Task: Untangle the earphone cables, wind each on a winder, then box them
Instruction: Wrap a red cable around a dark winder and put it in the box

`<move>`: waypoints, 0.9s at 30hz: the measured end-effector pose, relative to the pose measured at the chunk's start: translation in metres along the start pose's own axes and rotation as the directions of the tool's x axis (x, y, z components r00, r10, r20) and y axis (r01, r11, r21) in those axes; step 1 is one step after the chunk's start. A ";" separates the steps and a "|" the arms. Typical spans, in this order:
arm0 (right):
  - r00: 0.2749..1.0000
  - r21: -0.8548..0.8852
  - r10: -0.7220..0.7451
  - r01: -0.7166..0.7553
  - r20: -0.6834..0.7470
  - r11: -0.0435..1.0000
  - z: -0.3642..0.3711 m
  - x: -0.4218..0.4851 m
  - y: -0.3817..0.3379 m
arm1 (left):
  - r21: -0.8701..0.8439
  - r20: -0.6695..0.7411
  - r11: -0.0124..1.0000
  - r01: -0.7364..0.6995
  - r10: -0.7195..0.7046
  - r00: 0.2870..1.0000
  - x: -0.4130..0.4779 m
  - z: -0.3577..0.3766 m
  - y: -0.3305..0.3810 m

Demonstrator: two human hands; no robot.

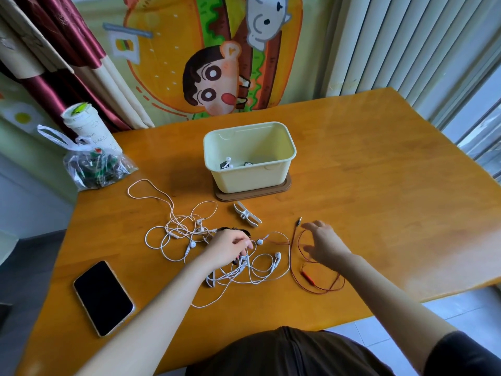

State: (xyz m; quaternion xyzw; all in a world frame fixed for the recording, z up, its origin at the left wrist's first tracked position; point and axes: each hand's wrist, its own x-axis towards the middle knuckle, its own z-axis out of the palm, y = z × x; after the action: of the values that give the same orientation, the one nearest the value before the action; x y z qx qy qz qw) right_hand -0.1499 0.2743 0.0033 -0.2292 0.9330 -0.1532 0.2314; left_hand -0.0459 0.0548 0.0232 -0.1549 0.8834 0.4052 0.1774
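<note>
Your left hand (229,249) reaches in from the near edge, its fingers (244,244) curled and pinching the white earphone cables (277,256) mid-tangle. Your right hand (326,244) hovers over the red cable (308,277), fingers (311,226) spread, holding nothing. The winder (247,214) lies between the tangle and the box (249,180). A phone (103,297) sits near the table's (379,185) left edge; bare wood stretches to the right.

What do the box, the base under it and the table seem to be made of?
Box: probably plastic, pale yellow, smooth moulded rim. Base: perhaps wood or wood-look board, brown, matte. Table: apparently varnished wood, visible grain, glossy reflections.
</note>
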 end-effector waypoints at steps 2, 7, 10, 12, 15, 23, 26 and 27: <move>0.971 0.139 -0.236 0.229 0.038 0.963 0.001 -0.005 -0.029 | 0.006 0.034 1.000 -0.031 0.031 0.999 0.002 0.006 0.011; 0.903 0.256 -0.424 0.394 0.075 0.883 0.007 -0.003 -0.064 | 0.030 0.022 0.998 -0.052 0.052 0.998 0.008 0.017 0.022; 0.919 0.253 -0.385 0.352 0.091 0.901 0.011 0.001 -0.061 | -0.037 -0.019 0.999 -0.015 0.014 1.000 0.011 0.016 0.020; 0.937 0.251 -0.350 0.333 0.026 0.909 0.014 0.002 -0.061 | -0.097 -0.044 0.995 0.003 -0.007 0.999 0.014 0.015 0.019; 0.966 0.227 -0.251 0.259 -0.067 0.939 0.015 0.006 -0.055 | -0.162 -0.077 0.985 0.066 -0.079 0.994 0.024 0.016 0.007; 0.993 0.256 -0.021 0.050 -0.118 0.965 0.014 0.027 -0.034 | 0.352 -0.210 0.910 0.220 -0.152 0.966 0.057 0.008 -0.046; 0.997 0.240 0.027 -0.009 -0.073 0.971 0.015 0.032 -0.031 | 0.476 -0.161 0.848 0.234 -0.177 0.971 0.066 0.011 -0.048; 0.998 0.242 0.037 -0.024 -0.049 0.970 0.015 0.033 -0.030 | 0.492 -0.176 0.838 0.237 -0.170 0.969 0.066 0.013 -0.047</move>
State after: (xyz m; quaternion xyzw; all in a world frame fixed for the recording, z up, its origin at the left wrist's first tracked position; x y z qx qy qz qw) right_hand -0.1570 0.2296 -0.0095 -0.1810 0.9167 -0.2678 0.2348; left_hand -0.0828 0.0264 -0.0450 -0.2206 0.9467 0.1254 0.1983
